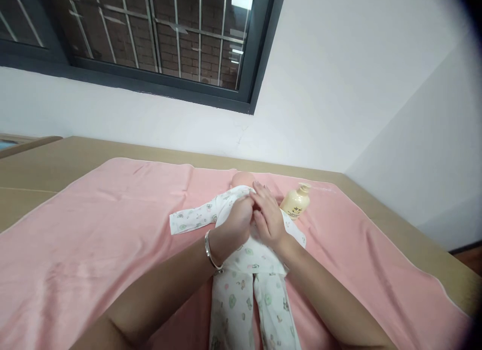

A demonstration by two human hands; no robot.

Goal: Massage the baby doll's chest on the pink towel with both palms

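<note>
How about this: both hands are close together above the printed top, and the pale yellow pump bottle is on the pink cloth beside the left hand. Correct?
Not quite: the head view shows the pale yellow pump bottle beside the right hand, not the left hand. The rest holds: hands close together above the printed top, bottle on the pink cloth.

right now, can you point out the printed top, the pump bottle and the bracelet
Printed top (246, 258), head view: on its lower front.
Pump bottle (295, 204), head view: on the pale yellow body.
Bracelet (208, 249), head view: on the silver band.
</note>
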